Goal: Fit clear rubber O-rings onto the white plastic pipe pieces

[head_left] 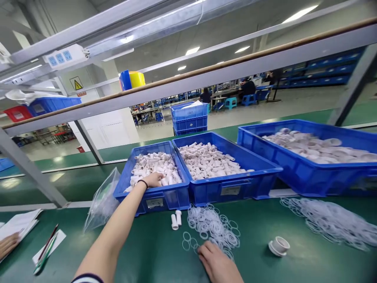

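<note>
My left hand [153, 179] reaches into the left blue bin [171, 191], its fingers curled down around a short white plastic tube fitting in the heap of fittings [156, 162]. Down on the green table, my right hand [217, 260] has its fingers bent together at the near edge of a pile of thin clear rings [216, 226]; its fingertips pinch at a ring, partly hidden. Two white tube fittings [176, 220] stand side by side left of the rings. A wider white collared fitting [279, 246] sits apart at the right.
A middle bin [232, 191] holds more small fittings; the right bin [318, 173] holds larger white parts. More clear rings [332, 220] lie at right. A plastic bag [103, 200], pens [47, 247] and another person's hand [8, 244] on papers are at left. A shelf rail [206, 76] crosses above.
</note>
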The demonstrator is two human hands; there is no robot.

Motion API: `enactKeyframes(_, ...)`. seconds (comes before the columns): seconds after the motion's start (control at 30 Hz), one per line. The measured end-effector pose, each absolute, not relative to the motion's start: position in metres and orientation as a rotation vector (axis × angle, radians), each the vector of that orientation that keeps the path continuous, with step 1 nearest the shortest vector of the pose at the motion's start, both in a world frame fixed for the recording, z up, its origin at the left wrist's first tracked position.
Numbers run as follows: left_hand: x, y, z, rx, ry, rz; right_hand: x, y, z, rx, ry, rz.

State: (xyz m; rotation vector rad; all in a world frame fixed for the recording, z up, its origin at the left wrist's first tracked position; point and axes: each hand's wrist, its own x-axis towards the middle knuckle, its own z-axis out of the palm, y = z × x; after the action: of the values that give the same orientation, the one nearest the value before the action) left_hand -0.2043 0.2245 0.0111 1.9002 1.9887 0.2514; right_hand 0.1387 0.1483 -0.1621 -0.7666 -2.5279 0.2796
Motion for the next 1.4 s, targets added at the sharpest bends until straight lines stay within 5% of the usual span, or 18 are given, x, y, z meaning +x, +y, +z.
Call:
enactKeyframes(0.7,-0.182,0.213,0.022,2.000,1.750,0.390,0.137,0.137,-0.148,-1.006,-2.593,0.402)
enactKeyframes(1.03,-0.184,0.186,0.061,1.753,1.995,1.041,0.138,0.134,-0.132,-1.006,-2.586,0.421)
enactKeyframes(1.2,-0.163,0.112,0.088,1.709,1.707,1.524,0.137,0.142,-0.140,-0.826,-2.540,0.377)
enactKeyframes(1.4,-0.124,0.057,0.005,1.812,1.760,1.130,0.137,0.141,-0.143,-0.832,-2.593,0.348)
